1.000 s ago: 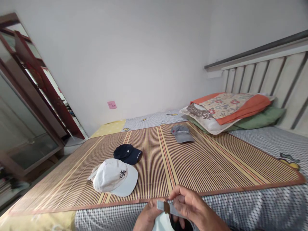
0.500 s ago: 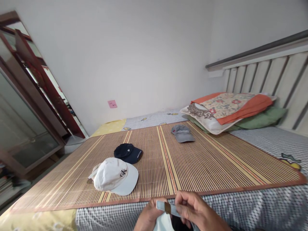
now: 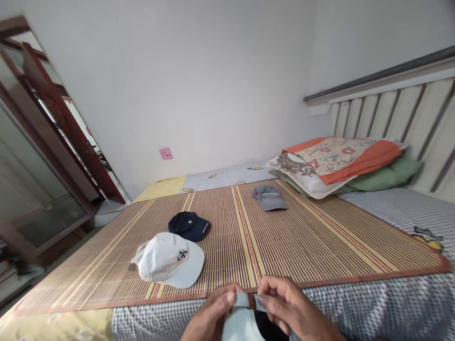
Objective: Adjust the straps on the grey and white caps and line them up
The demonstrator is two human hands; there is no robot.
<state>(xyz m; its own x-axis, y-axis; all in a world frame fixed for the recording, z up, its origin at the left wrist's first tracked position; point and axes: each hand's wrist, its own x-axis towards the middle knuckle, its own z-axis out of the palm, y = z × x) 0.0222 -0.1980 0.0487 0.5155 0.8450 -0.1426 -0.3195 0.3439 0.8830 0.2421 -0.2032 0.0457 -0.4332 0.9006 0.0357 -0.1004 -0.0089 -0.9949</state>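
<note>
A pale blue cap [image 3: 239, 326] is held at the bottom edge of the view, its back strap turned up and its dark opening showing. My left hand [image 3: 213, 310] pinches the strap's left end between thumb and finger. On the other side of the brown strap fastener, my right hand [image 3: 289, 305] is closed on the strap. Much of the cap lies below the frame. Left of my hands, a white cap [image 3: 163, 258] with a dark monogram rests on the woven mat [image 3: 227, 237]. Just behind it lies a navy cap [image 3: 188, 225].
A grey cap [image 3: 269, 197] sits farther back on the mat, near a stack of pillows [image 3: 341, 163]. The checked bedsheet [image 3: 152, 322] hangs at the bed's front edge. A slatted headboard [image 3: 387, 113] stands on the right, and a glass-panelled door [image 3: 42, 199] at left.
My left thumb has moved onto the strap's left end, which stuck out free before. The strap now lies flatter across the cap's opening. The other caps have not moved.
</note>
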